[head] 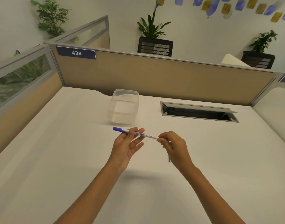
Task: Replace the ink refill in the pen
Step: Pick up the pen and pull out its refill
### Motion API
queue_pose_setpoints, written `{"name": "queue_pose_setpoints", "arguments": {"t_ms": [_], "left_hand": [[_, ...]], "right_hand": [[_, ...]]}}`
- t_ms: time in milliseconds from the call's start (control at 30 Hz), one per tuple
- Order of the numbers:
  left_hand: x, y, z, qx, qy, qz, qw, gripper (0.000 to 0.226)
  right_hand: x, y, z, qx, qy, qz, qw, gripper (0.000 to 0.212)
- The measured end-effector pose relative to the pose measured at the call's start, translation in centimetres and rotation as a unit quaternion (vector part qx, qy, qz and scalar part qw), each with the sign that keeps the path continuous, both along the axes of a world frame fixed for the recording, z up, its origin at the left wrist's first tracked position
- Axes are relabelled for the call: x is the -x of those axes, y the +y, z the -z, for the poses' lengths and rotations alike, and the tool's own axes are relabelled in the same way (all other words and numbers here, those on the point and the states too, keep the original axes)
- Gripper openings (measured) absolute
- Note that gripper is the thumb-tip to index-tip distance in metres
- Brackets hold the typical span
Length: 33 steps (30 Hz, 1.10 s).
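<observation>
From the head camera, the pen (136, 133) is showing as a slim white barrel with a blue cap at its left end and dark print along its side (the words "WHITE BOARD" are readable, the blue band of lettering before them is less clear). It is hanging above the middle of the surface (57, 151), lying nearly level, its capped end slightly farther from the person than its plain end.

The left hand (128, 146) is lying palm up beneath the capped half, its fingers loosely spread, the thumb and forefinger pinching the barrel just right of the cap. The right hand (172, 147) is curling its fingertips around the plain white end, grasping it. A thin blue stick (169, 158) is poking down below the right hand; whether it is a refill I cannot tell.

Toward the far edge of the surface, beyond the pen, a clear plastic container (124, 107) is standing, and to its right a grey cable hatch (199, 111) is sitting open.
</observation>
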State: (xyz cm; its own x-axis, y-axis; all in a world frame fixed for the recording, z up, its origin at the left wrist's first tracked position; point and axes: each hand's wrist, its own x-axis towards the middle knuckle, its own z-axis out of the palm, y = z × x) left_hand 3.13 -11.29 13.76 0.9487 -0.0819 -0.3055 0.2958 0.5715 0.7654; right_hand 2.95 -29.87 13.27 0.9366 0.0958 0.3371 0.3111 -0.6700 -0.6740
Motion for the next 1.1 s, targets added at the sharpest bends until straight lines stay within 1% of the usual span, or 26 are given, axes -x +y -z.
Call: {"name": "queue_pose_setpoints", "arguments": {"t_ms": [33, 133, 167, 233, 333, 400, 433, 500, 567, 600, 633, 667, 700, 767, 800, 833, 867, 900, 933, 967, 1000, 1033, 1067, 1100], "left_hand": [[-0.1, 0.0, -0.3, -0.008, -0.002, -0.011, 1.000, 0.023], [-0.2, 0.1, -0.9, -0.032, -0.005, -0.024, 0.999, 0.022], [-0.2, 0.2, -1.0, -0.037, -0.007, -0.023, 0.999, 0.022], [0.0, 0.3, -1.1, -0.034, -0.004, -0.021, 0.999, 0.021], [0.2, 0.3, -1.4, -0.013, 0.010, -0.019, 1.000, 0.019], [0.2, 0.3, -1.6, 0.001, 0.012, -0.021, 1.000, 0.018], [0.2, 0.3, -1.7, 0.003, 0.005, -0.022, 1.000, 0.018], [0.0, 0.4, -1.9, -0.001, -0.020, -0.020, 1.000, 0.018], [-0.2, 0.6, -2.2, -0.010, -0.057, -0.014, 0.998, 0.019], [-0.2, 0.7, -2.3, -0.012, -0.075, -0.010, 0.997, 0.018], [-0.3, 0.8, -2.4, -0.012, -0.092, -0.005, 0.996, 0.019], [-0.4, 1.0, -2.4, -0.014, -0.108, 0.001, 0.994, 0.020], [-0.5, 1.1, -2.5, -0.019, -0.125, 0.007, 0.992, 0.021], [-0.6, 1.5, -2.4, -0.037, -0.156, 0.024, 0.987, 0.023], [-0.8, 1.6, -2.5, -0.046, -0.166, 0.032, 0.985, 0.023], [-0.8, 1.7, -2.5, -0.051, -0.171, 0.036, 0.983, 0.023], [-0.8, 1.7, -2.5, -0.052, -0.169, 0.036, 0.984, 0.022], [-0.8, 1.7, -2.5, -0.047, -0.162, 0.030, 0.985, 0.022], [-0.8, 1.6, -2.5, -0.037, -0.150, 0.022, 0.988, 0.020], [-0.7, 1.5, -2.5, -0.027, -0.133, 0.010, 0.991, 0.019], [-0.6, 1.4, -2.5, -0.017, -0.113, -0.003, 0.993, 0.018], [-0.6, 1.3, -2.5, -0.006, -0.090, -0.016, 0.996, 0.017], [-0.6, 1.1, -2.5, 0.009, -0.068, -0.026, 0.997, 0.017], [-0.6, 1.0, -2.6, 0.027, -0.047, -0.033, 0.998, 0.017]], "right_hand": [[0.0, -0.1, 0.1, 0.031, -0.009, -0.010, 0.999, 0.019], [0.1, -0.3, 0.4, 0.147, -0.044, -0.038, 0.987, 0.055], [0.3, -0.2, 0.5, 0.166, -0.058, -0.042, 0.983, 0.062], [0.6, 0.1, 0.3, 0.166, -0.071, -0.051, 0.982, 0.062], [0.9, 1.0, -0.3, 0.157, -0.059, -0.064, 0.984, 0.049], [1.0, 1.5, -0.8, 0.123, -0.038, -0.046, 0.991, 0.041], [1.1, 1.8, -1.1, 0.087, -0.013, -0.032, 0.996, 0.038], [1.4, 2.5, -1.7, -0.011, 0.064, -0.003, 0.998, 0.038], [1.8, 3.2, -2.5, -0.111, 0.158, 0.019, 0.981, 0.040], [1.9, 3.5, -2.9, -0.163, 0.209, 0.026, 0.964, 0.041], [2.0, 3.5, -3.2, -0.224, 0.264, 0.031, 0.938, 0.042], [1.9, 3.5, -3.4, -0.296, 0.320, 0.035, 0.899, 0.042], [1.7, 3.3, -3.5, -0.375, 0.376, 0.035, 0.847, 0.043], [1.3, 3.1, -3.6, -0.513, 0.489, 0.026, 0.704, 0.045], [1.1, 2.9, -3.5, -0.556, 0.526, 0.016, 0.643, 0.046], [1.0, 2.9, -3.6, -0.576, 0.547, 0.003, 0.608, 0.046], [0.9, 2.9, -3.7, -0.573, 0.553, -0.002, 0.605, 0.046], [0.9, 2.9, -4.0, -0.543, 0.543, 0.000, 0.641, 0.047], [0.8, 2.9, -4.1, -0.471, 0.503, 0.008, 0.724, 0.047], [0.8, 3.0, -4.2, -0.350, 0.428, 0.016, 0.833, 0.047], [0.9, 3.0, -4.1, -0.191, 0.316, 0.020, 0.929, 0.047], [0.7, 2.9, -3.7, -0.028, 0.189, 0.017, 0.982, 0.047], [0.5, 2.6, -3.3, 0.112, 0.076, -0.002, 0.991, 0.047], [0.1, 2.1, -3.0, 0.199, -0.011, -0.025, 0.980, 0.050]]}}
